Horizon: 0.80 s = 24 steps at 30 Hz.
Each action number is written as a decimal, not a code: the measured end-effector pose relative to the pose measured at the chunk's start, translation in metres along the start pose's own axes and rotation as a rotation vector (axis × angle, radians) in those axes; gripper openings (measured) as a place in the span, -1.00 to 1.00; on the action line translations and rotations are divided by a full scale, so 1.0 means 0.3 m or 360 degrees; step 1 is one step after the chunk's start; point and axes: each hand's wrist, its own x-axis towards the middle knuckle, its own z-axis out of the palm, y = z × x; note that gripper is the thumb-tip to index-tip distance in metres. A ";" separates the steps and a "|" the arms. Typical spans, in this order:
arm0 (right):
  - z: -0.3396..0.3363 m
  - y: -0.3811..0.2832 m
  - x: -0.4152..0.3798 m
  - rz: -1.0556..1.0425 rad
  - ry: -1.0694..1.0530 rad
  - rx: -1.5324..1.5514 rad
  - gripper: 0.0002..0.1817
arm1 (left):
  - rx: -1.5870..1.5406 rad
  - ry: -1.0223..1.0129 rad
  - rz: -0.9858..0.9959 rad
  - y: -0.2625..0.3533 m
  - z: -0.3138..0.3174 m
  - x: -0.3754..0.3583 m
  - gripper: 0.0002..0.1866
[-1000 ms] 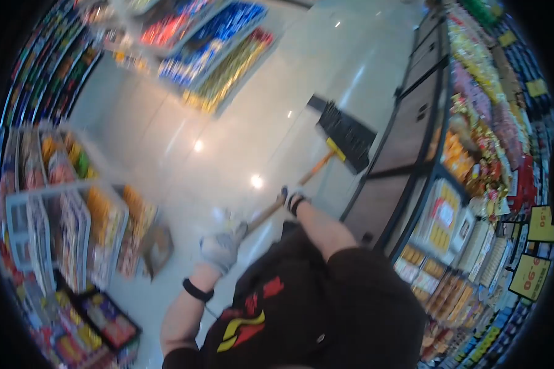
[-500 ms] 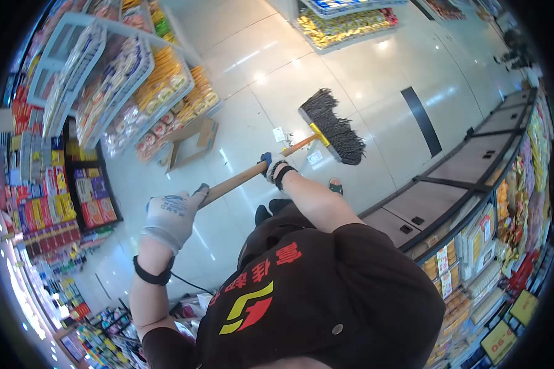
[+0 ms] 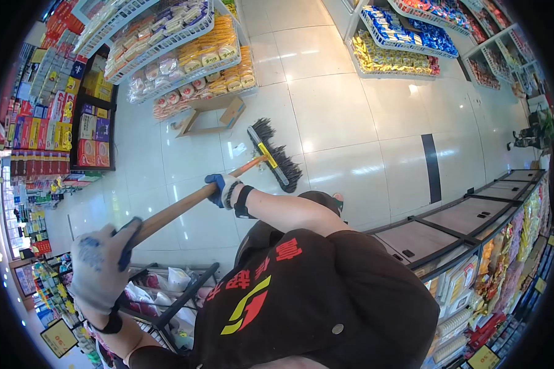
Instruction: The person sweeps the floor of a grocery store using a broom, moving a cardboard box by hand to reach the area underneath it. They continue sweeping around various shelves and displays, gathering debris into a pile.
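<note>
Left hand point(image 3: 98, 267): gloved, fingers curled closed round the upper end of the wooden handle, near a dark metal frame point(image 3: 186, 296) holding bagged goods.
Snack rack point(image 3: 166, 54): its tiered baskets edge the floor ahead and to the left.
Open carton point(image 3: 228, 114): just beside the rack's foot, near the strands; it crowds that side.
Right hand point(image 3: 223, 189): gloved too, closed round the handle lower down, wrist banded.
Mop point(image 3: 269, 155): slanting between both grips, its dark-stranded head ahead of the right hand, apparently on the tile.
Step in hand: I'd judge a floor-wiping stroke, with scraps near the head; the next move seems to call for firm grips and flat, steady pressure, short of the carton.
Open tile point(image 3: 345, 126): the widest room, running right from the head to a dark floor strip point(image 3: 431, 169).
Cabinets point(image 3: 455, 219): a hard edge beside the person's right arm.
</note>
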 end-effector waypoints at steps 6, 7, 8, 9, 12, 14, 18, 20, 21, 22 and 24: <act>0.069 -0.014 -0.138 -0.0235 -0.0124 -0.0101 -0.62 | -0.0055 0.0337 -0.0061 -0.078 0.016 -0.144 -0.49; 0.072 -0.038 -0.156 -0.0337 -0.0167 -0.0180 -0.64 | -0.0125 0.0405 -0.0093 -0.079 0.029 -0.150 -0.48; 0.076 -0.063 -0.179 -0.0434 -0.0209 -0.0261 -0.65 | -0.0195 0.0471 -0.0128 -0.073 0.032 -0.144 -0.48; 0.085 -0.110 -0.203 -0.0468 -0.0151 -0.0250 -0.69 | -0.0285 0.0390 -0.0190 -0.059 0.023 -0.124 -0.49; 0.085 -0.298 -0.296 -0.0594 -0.0215 -0.0308 -0.75 | -0.0449 0.0294 -0.0323 0.026 0.022 0.004 -0.48; 0.019 -0.504 -0.185 -0.0803 -0.0364 -0.0269 -0.78 | -0.0429 0.0401 -0.0327 0.093 0.059 0.113 -0.47; 0.007 -0.822 -0.273 -0.1136 -0.0011 -0.0209 -0.85 | -0.0590 0.0565 -0.0141 0.276 0.209 0.510 -0.55; -0.028 -0.938 -0.246 -0.1177 0.0177 -0.0312 -0.83 | -0.0628 0.0709 0.0037 0.379 0.365 0.767 -0.57; -0.069 -0.976 -0.220 -0.1197 0.0222 -0.0364 -0.84 | -0.0665 0.0293 -0.0028 0.436 0.444 0.912 -0.54; -0.115 -1.012 -0.186 -0.1222 0.0265 -0.0415 -0.84 | -0.0594 0.0028 -0.0041 0.504 0.473 1.036 -0.52; -0.237 -1.101 -0.044 -0.1281 0.0557 -0.0743 -0.93 | -0.0518 -0.0233 -0.0049 0.602 0.547 1.176 -0.50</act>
